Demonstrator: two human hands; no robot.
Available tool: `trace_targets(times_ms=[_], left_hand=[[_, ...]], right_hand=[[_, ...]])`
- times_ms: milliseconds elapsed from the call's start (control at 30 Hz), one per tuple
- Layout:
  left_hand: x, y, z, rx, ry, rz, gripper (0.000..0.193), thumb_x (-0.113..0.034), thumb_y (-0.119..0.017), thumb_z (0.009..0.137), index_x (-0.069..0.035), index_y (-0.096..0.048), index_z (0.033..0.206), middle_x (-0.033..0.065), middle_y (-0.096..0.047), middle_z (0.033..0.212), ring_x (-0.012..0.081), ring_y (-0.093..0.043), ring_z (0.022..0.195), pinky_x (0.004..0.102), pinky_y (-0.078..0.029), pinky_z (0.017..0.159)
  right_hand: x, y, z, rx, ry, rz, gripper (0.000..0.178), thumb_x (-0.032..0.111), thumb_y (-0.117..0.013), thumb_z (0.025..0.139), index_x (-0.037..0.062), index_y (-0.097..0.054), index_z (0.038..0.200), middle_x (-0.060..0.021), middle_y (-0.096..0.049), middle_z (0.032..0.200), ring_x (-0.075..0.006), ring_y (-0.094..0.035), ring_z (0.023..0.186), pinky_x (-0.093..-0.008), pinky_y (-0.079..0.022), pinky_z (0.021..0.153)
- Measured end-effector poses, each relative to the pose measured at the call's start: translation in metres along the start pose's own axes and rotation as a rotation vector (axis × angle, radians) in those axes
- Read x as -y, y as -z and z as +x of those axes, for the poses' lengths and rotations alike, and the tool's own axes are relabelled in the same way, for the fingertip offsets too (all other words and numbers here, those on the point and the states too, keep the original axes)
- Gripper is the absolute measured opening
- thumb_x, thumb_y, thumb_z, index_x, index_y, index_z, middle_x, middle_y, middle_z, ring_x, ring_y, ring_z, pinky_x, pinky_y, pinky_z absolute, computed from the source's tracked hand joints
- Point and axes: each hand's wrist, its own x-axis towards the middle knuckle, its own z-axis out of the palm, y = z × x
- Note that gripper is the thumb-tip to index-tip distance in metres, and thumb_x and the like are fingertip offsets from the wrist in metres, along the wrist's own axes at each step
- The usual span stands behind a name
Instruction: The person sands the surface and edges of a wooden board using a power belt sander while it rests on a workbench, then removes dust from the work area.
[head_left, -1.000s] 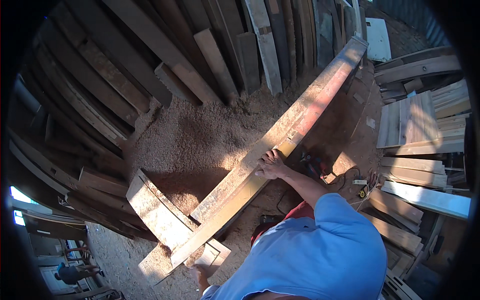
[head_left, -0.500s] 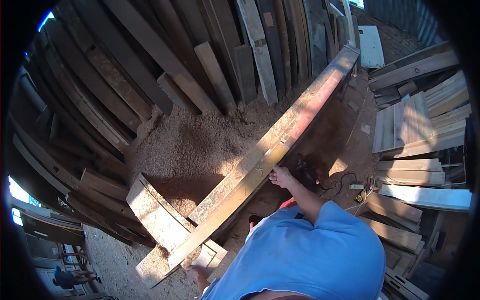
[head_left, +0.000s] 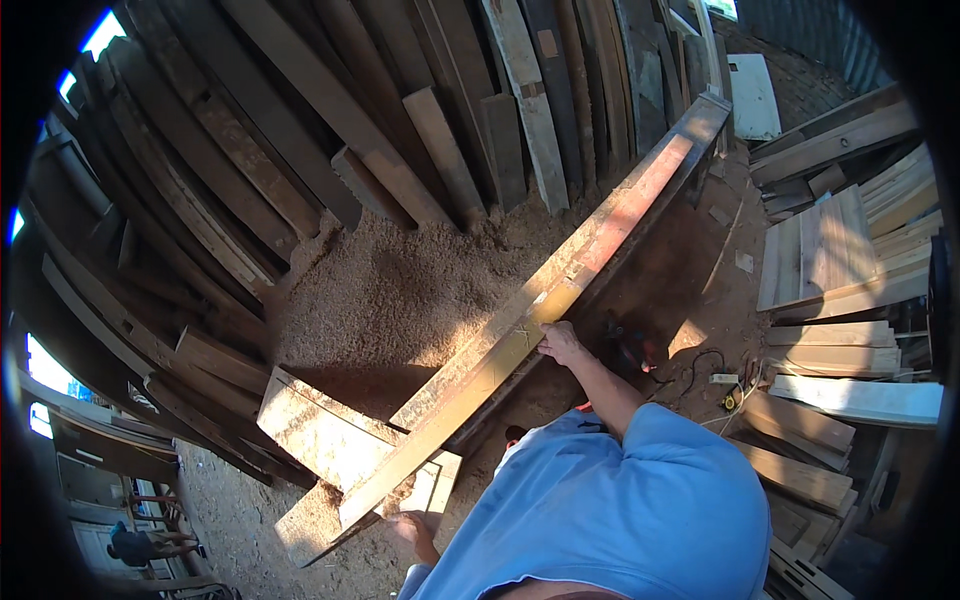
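Right hand (head_left: pixel 563 343) has moved off the top of the long yellow board (head_left: pixel 440 435) to its near edge.
I judge any steadying on that side now comes from the edge, with the upper face uncovered. The board lies lengthwise on the narrow table (head_left: pixel 480 350); the left hand (head_left: pixel 408 527) is by its lower end. From my feed I cannot tell whether either grip is clamped on it or merely resting. A sawdust heap (head_left: pixel 390 290) and leaning planks (head_left: pixel 447 155) bound the far side; the right arm's room looks tightest toward the red-and-dark tool (head_left: pixel 632 350).
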Motion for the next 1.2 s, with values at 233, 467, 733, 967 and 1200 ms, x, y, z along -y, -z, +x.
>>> trace_targets(times_ms=[233, 467, 733, 967, 1200], left_hand=[[0.004, -0.047, -0.051, 0.077, 0.058, -0.101, 0.051, -0.046, -0.04, 0.109, -0.005, -0.06, 0.133, 0.0143, -0.069, 0.103, 0.0311, -0.069, 0.082, 0.0422, -0.058, 0.065], [0.011, -0.081, -0.11, 0.102, 0.124, -0.185, 0.052, -0.047, -0.039, 0.11, -0.006, -0.059, 0.134, 0.0133, -0.069, 0.104, 0.0302, -0.069, 0.081, 0.0416, -0.058, 0.063], [0.02, -0.114, -0.17, 0.141, 0.201, -0.317, 0.053, -0.049, -0.039, 0.11, -0.007, -0.058, 0.135, 0.0123, -0.068, 0.104, 0.0291, -0.069, 0.08, 0.0408, -0.058, 0.062], [0.019, -0.128, -0.158, 0.56, 0.099, -0.763, 0.047, -0.052, -0.047, 0.109, -0.009, -0.057, 0.125, 0.007, -0.064, 0.102, 0.0253, -0.066, 0.088, 0.0443, -0.056, 0.072], [-0.016, -0.149, -0.111, 0.211, 0.141, -0.684, 0.036, -0.043, -0.067, 0.102, -0.009, -0.061, 0.094, -0.0001, -0.058, 0.08, 0.0131, -0.054, 0.068, 0.035, -0.046, 0.06]], right_hand=[[0.008, 0.003, 0.006, 0.08, -0.036, 0.027, 0.04, 0.026, -0.065, 0.102, 0.0026, -0.058, 0.134, -0.0173, -0.067, 0.128, -0.0345, -0.067, 0.111, -0.0511, -0.053, 0.104], [0.014, 0.002, 0.016, 0.23, -0.071, 0.049, 0.037, 0.023, -0.066, 0.1, 0.0055, -0.058, 0.131, -0.0175, -0.065, 0.126, -0.0363, -0.067, 0.107, -0.0528, -0.054, 0.1], [0.024, -0.001, 0.014, 0.199, -0.124, -0.13, 0.033, 0.026, -0.065, 0.1, 0.0094, -0.06, 0.128, -0.0101, -0.068, 0.116, -0.0287, -0.069, 0.1, -0.0488, -0.056, 0.092], [0.002, 0.058, 0.008, 0.396, -0.182, -0.564, 0.022, 0.029, -0.058, 0.102, 0.012, -0.065, 0.115, -0.0029, -0.074, 0.101, -0.0132, -0.069, 0.08, -0.0345, -0.055, 0.071], [-0.07, 0.043, -0.043, 0.693, -0.411, -1.041, 0.058, 0.042, -0.067, 0.098, -0.0003, -0.059, 0.137, -0.0168, -0.072, 0.121, -0.0221, -0.071, 0.093, -0.037, -0.058, 0.075]])
